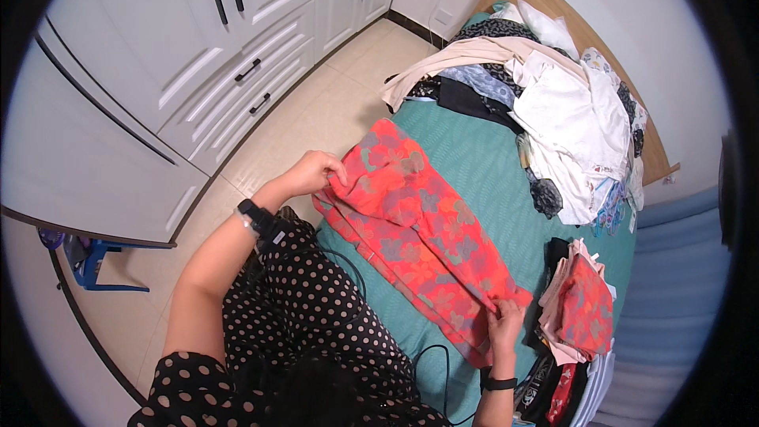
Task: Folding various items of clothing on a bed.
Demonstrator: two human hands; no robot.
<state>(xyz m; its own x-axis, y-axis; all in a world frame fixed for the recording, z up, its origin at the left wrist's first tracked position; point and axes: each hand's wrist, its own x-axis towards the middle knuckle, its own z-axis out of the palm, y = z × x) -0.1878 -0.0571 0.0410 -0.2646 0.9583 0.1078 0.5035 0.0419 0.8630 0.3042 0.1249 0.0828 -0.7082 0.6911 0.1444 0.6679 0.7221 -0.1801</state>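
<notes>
A red garment with a floral pattern point(409, 219) lies stretched across the teal bedspread point(462, 160), partly doubled over lengthwise. My left hand point(317, 173) pinches its edge at the end nearer the wardrobe, with that end overhanging the bed's side. At the opposite end, my right hand point(507, 320) grips the cloth between thumb and fingers. A black strap with a small device is on my left wrist, and a black band on my right. To the right of my right hand, a folded red floral garment point(587, 308) tops a stack of folded clothes point(551, 308).
White clothing point(575, 124), a beige garment point(468, 50) and dark patterned clothes are heaped toward the wooden headboard point(658, 160). Blue hangers point(609, 207) lie beside them. A black cable point(446, 367) runs over the bed near me. The grey wardrobe point(130, 71) and a blue stool point(95, 267) stand at left.
</notes>
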